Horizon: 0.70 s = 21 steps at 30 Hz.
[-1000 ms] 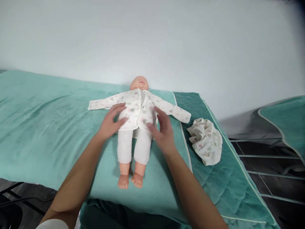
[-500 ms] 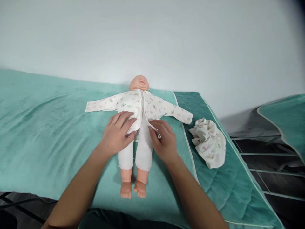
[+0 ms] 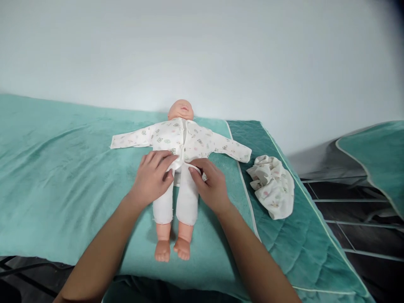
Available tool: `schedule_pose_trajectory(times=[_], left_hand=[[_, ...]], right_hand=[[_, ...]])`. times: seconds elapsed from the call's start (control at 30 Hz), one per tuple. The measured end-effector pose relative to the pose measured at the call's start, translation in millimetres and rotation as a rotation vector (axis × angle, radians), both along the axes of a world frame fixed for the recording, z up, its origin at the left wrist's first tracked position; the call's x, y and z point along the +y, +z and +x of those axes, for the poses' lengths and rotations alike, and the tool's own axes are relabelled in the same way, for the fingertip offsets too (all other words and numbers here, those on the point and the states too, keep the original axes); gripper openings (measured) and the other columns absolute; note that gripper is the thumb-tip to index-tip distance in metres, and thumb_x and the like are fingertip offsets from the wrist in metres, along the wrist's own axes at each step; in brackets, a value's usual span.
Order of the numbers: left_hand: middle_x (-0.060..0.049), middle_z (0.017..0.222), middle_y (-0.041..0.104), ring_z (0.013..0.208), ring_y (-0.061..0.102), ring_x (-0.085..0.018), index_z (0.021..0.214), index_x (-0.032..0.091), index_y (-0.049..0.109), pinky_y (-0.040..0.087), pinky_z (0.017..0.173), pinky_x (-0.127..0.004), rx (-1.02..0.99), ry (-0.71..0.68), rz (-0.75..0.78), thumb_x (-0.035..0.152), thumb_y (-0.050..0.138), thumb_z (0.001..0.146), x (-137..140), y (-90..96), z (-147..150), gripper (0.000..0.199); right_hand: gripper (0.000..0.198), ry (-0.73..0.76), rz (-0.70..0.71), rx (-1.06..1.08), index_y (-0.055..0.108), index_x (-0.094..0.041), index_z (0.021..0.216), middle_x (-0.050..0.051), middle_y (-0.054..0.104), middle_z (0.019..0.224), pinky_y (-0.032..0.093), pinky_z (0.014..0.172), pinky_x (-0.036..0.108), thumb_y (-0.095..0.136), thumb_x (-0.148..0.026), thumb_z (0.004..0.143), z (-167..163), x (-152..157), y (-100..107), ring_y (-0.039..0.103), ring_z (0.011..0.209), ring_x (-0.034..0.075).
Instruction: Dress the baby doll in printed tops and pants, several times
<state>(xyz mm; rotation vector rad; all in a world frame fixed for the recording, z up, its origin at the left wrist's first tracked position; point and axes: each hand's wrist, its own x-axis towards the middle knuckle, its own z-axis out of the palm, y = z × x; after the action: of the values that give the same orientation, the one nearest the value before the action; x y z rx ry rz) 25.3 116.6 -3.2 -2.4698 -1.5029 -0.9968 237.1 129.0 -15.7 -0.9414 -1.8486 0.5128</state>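
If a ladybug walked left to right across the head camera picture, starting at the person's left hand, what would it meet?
Left hand → right hand → crumpled patterned cloth → green cloth at the right edge. The doll stretches beneath both hands, so I leave it out.

a big pale wall stands at the back. a soft, wrinkly, light green sheet is spread out wide. next to it is a darker green quilt, and a crumpled white cloth with little pictures lies on that. far right, another green cloth is near thin metal bars above a dark floor.
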Motion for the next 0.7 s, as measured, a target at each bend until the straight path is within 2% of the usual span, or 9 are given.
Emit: schedule_pose_trajectory(times=[0.13,0.27,0.37,0.43,0.5,0.57,0.7], left_hand=[[-0.007,0.109,0.072,0.101,0.063,-0.021,0.114,0.023,0.069,0.05,0.092,-0.037,-0.277,0.017,0.024,0.024,0.057,0.096,9.2,-8.7,-6.1,0.022],[-0.001,0.092,0.067,0.082,0.061,-0.014,0.109,0.023,0.067,0.05,0.077,-0.027,-0.919,0.175,-0.074,0.034,0.066,0.092,20.6,-15.5,-12.9,0.02],[0.002,0.084,0.061,0.074,0.058,-0.01,0.107,0.021,0.064,0.047,0.07,-0.022,-1.41,0.275,-0.091,0.035,0.071,0.087,30.7,-18.9,-24.6,0.026],[0.002,0.083,0.06,0.072,0.057,-0.009,0.103,0.019,0.061,0.047,0.068,-0.021,-1.616,0.334,-0.094,0.031,0.072,0.085,36.4,-20.2,-34.9,0.024],[0.001,0.084,0.061,0.072,0.057,-0.009,0.099,0.018,0.059,0.046,0.066,-0.022,-1.736,0.391,-0.101,0.024,0.07,0.083,39.9,-20.8,-43.6,0.021],[0.001,0.085,0.061,0.07,0.057,-0.009,0.098,0.018,0.057,0.045,0.063,-0.022,-1.792,0.437,-0.111,0.018,0.066,0.082,40.8,-21.0,-48.7,0.018],[0.004,0.079,0.055,0.062,0.048,-0.008,0.103,0.02,0.056,0.038,0.057,-0.021,-1.705,0.528,-0.108,0.018,0.061,0.079,36.3,-22.2,-51.7,0.024]], right_hand=[[0.01,-0.106,-0.234,0.279,0.063,-0.023,0.095,-0.002,0.063,0.082,0.045,0.068,0.028,0.063,-0.033,0.096,-0.4,2.4,-3.3,0.055,0.072,0.014],[0.017,-0.211,-0.354,0.569,0.061,-0.022,0.091,-0.005,0.054,0.076,0.038,0.06,0.024,0.07,-0.035,0.086,4.0,12.5,-3.6,0.048,0.065,0.011],[0.021,-0.325,-0.362,0.65,0.061,-0.022,0.093,-0.006,0.053,0.076,0.036,0.059,0.022,0.07,-0.034,0.079,20.3,27.5,-5.7,0.047,0.065,0.01],[0.027,-0.39,-0.383,0.649,0.061,-0.022,0.097,-0.005,0.054,0.078,0.036,0.059,0.022,0.069,-0.032,0.074,37.8,38.1,-8.1,0.048,0.066,0.01],[0.032,-0.478,-0.41,0.585,0.061,-0.022,0.102,-0.005,0.057,0.079,0.036,0.059,0.023,0.064,-0.031,0.071,57.8,45.7,-9.8,0.049,0.064,0.011],[0.035,-0.599,-0.431,0.418,0.061,-0.023,0.105,-0.004,0.058,0.077,0.038,0.06,0.025,0.059,-0.03,0.071,77.0,48.5,-10.0,0.051,0.063,0.013],[0.034,-0.754,-0.56,-0.188,0.067,-0.025,0.109,0.002,0.069,0.084,0.044,0.074,0.033,0.057,-0.029,0.077,102.6,44.5,-8.9,0.063,0.081,0.022]])
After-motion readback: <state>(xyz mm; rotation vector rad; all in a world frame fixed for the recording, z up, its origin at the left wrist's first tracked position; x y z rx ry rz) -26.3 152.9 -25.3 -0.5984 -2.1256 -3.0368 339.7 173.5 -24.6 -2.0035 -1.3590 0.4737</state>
